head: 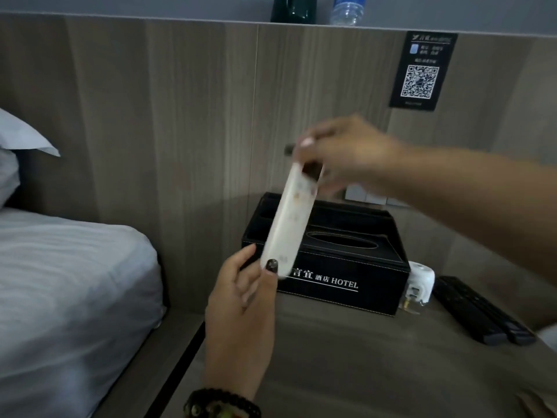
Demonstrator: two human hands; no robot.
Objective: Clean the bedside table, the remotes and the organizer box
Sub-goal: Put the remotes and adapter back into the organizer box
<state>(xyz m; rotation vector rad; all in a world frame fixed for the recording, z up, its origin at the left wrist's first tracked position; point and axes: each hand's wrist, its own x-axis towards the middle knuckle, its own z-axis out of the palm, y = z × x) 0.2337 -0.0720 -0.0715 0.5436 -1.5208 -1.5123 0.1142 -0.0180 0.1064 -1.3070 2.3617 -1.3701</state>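
Observation:
A white remote [291, 218] is held upright and tilted in the air above the grey bedside table [346, 363]. My left hand [241, 300] pinches its lower end. At its upper end my right hand [346, 155], blurred, has its fingers closed around the top. Behind the remote stands the black organizer box [337, 276] with white HOTEL lettering and an oval tissue slot. Two black remotes [479, 309] lie side by side on the table to the right of the box.
A small white plug-in device [419, 282] sits between the box and the black remotes. A bed [69, 291] with white sheets and a pillow [21, 137] is on the left. A black QR sign [420, 70] hangs on the wood wall panel. A dark kettle [294, 9] and a water bottle [348, 9] stand on the upper ledge.

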